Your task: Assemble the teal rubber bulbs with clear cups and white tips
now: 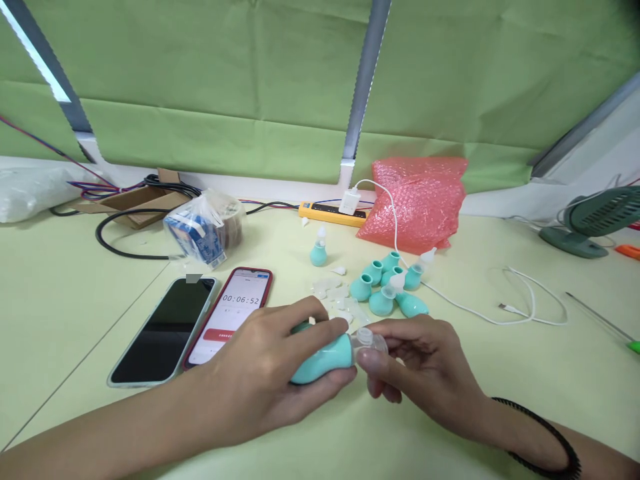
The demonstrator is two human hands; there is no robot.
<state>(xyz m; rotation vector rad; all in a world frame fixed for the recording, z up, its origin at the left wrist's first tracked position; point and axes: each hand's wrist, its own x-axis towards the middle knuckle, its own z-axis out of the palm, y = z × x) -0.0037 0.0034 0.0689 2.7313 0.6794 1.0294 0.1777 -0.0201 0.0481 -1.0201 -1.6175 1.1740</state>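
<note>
My left hand point(267, 363) is wrapped around a teal rubber squeeze bulb point(327, 360), which lies on its side with its open end to the right. Between the thumb and fingers of my right hand point(425, 353) is a clear plastic connector point(367, 338). It meets the bulb's mouth; how deep it sits I cannot tell. Just beyond my hands, several small translucent plastic pieces point(333, 292) lie scattered. Behind the right hand stands a cluster of teal bulbs point(361, 288), some open-topped, some with clear nozzles. A single bulb with a nozzle point(318, 252) stands apart.
At left lie a dark-screened phone point(163, 333) and a red-cased phone point(240, 293) showing a timer. Behind them is a bagged blue package point(197, 233). A yellow power strip point(325, 214), pink bubble wrap point(415, 203), white cable point(465, 313), green fan point(600, 213) and screwdriver point(603, 320) are farther off.
</note>
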